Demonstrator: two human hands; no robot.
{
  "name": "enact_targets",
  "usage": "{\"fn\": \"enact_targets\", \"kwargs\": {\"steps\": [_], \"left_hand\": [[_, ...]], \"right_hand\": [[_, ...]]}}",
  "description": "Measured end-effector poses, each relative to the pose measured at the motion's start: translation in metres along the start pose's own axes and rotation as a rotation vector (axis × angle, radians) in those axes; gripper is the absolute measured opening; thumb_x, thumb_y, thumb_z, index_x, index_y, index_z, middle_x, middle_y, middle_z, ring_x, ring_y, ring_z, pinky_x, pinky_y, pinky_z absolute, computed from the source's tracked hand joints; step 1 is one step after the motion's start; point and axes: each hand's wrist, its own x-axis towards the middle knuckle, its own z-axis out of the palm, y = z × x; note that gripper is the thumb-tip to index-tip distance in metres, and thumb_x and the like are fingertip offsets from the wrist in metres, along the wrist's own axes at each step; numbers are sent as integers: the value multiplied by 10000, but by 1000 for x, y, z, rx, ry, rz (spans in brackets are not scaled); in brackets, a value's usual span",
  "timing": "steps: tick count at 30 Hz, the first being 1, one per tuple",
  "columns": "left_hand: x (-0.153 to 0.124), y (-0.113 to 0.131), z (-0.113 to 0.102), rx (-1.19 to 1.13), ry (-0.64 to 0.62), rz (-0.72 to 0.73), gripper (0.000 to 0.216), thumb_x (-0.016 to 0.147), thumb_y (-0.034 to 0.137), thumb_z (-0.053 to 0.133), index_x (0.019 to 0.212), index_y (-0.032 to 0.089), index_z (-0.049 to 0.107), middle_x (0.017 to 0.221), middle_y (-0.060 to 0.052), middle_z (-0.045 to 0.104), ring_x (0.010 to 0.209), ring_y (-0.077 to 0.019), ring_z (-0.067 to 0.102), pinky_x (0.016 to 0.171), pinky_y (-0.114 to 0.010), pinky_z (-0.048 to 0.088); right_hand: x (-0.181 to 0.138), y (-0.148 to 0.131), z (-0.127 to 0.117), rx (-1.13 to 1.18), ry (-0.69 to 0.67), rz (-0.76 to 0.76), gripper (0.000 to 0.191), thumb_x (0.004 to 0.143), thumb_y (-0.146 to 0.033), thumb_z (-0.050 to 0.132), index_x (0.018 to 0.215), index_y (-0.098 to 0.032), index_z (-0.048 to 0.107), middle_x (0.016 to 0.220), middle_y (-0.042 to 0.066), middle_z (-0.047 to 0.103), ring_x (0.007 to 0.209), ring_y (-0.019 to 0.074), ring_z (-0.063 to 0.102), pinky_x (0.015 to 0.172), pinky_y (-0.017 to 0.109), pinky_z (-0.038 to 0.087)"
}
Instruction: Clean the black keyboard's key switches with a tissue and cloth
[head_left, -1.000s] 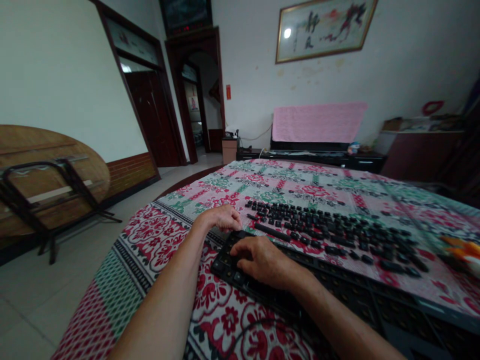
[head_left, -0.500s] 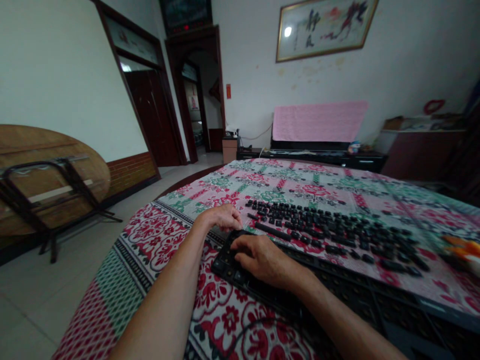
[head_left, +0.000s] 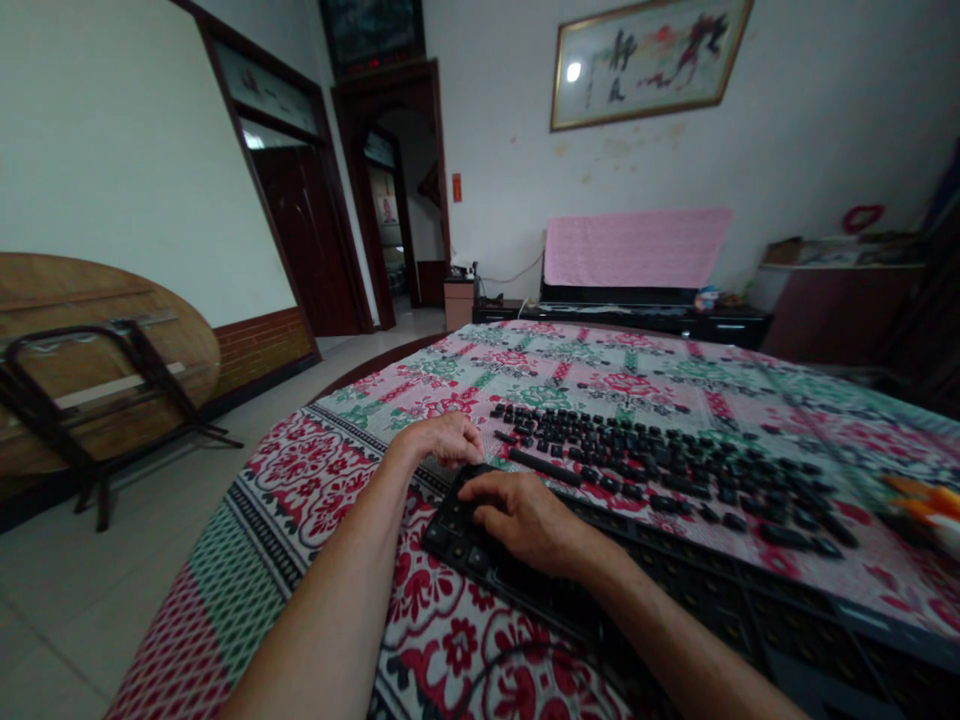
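A black keyboard base lies along the near edge of a table covered by a patterned cloth. Loose black keycaps are laid out in rows on the cloth behind it, with a long spacebar cap at the front. My left hand rests curled at the keyboard's far left corner. My right hand lies on the left end of the base, fingers bent down onto it. What the fingertips hold is hidden.
An orange and white object sits at the table's right edge. A folded round wooden table leans on the left wall. A pink-covered unit and open doorway stand behind.
Both hands stay at the keyboard's left end. The view has tilted down very slightly; nothing else has visibly moved.
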Motion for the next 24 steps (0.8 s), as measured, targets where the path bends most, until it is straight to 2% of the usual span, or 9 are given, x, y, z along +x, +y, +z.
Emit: {"fn": "enact_targets", "kwargs": {"steps": [3, 8, 24], "left_hand": [[0, 0, 0, -7, -1, 0, 191, 564, 256, 525, 714, 164, 599, 547, 60, 492, 409, -50, 433, 387, -166, 340], [3, -3, 0, -9, -5, -2, 194, 565, 245, 522, 720, 163, 606, 545, 57, 501, 410, -48, 435, 397, -165, 346], [0, 0, 0, 8, -4, -2, 195, 562, 262, 528, 714, 164, 599, 558, 52, 504, 420, -51, 439, 403, -167, 341]], "right_hand": [[0, 2, 2, 25, 17, 50, 298, 674, -107, 453, 938, -184, 568, 793, -5, 601, 670, 107, 527, 605, 205, 391], [-1, 4, 5, 45, 3, 68, 264, 660, -126, 475, 905, -173, 560, 727, -10, 585, 608, 95, 512, 545, 189, 380], [-1, -4, 5, -53, 51, -13, 338, 610, -52, 424, 872, -187, 589, 727, -17, 575, 587, 85, 470, 553, 192, 355]]}}
